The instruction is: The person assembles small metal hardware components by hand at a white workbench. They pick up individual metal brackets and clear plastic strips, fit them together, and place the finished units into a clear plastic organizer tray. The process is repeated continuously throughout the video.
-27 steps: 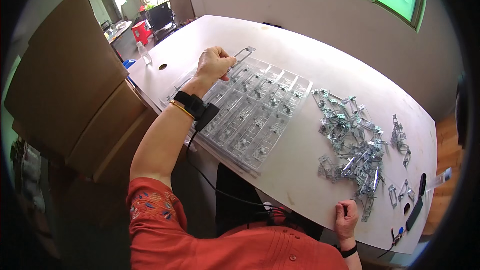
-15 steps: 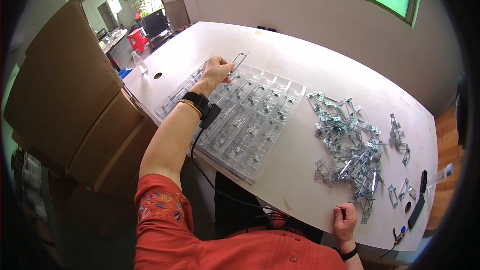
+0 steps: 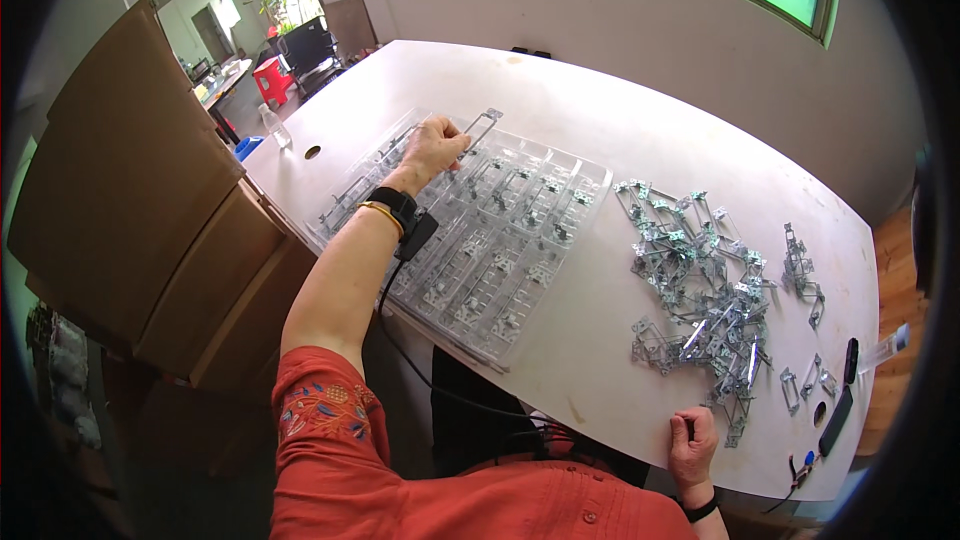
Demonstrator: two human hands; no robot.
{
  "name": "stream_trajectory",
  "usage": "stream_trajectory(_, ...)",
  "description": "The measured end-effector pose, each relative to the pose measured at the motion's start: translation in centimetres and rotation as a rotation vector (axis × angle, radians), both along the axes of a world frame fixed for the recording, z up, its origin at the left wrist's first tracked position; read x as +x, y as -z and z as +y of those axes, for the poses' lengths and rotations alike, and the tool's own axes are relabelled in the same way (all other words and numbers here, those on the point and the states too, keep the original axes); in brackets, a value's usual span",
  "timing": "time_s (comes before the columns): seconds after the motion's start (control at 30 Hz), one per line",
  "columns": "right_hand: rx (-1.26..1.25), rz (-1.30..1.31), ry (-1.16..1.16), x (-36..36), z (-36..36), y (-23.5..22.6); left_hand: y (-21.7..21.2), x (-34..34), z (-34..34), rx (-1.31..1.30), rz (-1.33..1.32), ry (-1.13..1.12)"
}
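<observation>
Left hand [image 3: 432, 147]: fingers pinched on a metal bracket [image 3: 482, 124] over the clear compartment tray [image 3: 560, 240] (brackets slotted inside); right hand [image 3: 692, 440]: fingers curled together, touching the table [image 3: 560, 90] edge.

The left arm reaches from the lower middle of the frame up toward the upper middle, bare from the short red sleeve to the wrist and nearly straight at the elbow. A dark band and a thin yellow one circle the wrist. The left hand [image 3: 432, 148] is turned back-up, its fingers curled and pinched together at their tips. The right hand [image 3: 693, 445] sits low in the lower right of the frame, close to the body, wrist bent, a dark band around it. Its fingers are folded loosely inward, thumb lying alongside them.
</observation>
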State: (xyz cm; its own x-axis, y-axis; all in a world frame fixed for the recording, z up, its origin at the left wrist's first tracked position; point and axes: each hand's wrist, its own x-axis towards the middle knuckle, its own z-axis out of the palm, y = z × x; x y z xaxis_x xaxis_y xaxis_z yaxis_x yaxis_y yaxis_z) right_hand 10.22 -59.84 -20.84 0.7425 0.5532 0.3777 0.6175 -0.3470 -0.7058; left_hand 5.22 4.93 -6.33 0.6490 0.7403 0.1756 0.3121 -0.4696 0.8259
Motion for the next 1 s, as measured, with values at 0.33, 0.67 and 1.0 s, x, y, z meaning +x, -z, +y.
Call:
stream_trajectory(0.33,-0.011,0.013,0.004,0.0,-0.1,0.0,-0.2,-0.5,0.1,0.148,0.112,0.006)
stream_trajectory(0.67,-0.014,0.02,0.016,-0.1,-0.1,-0.3,-1.1,-1.5,-0.4,0.143,0.169,-0.024)
stream_trajectory(1.0,-0.019,0.026,0.009,0.0,-0.2,-0.1,-0.8,-0.7,-1.3,0.433,0.267,-0.189)
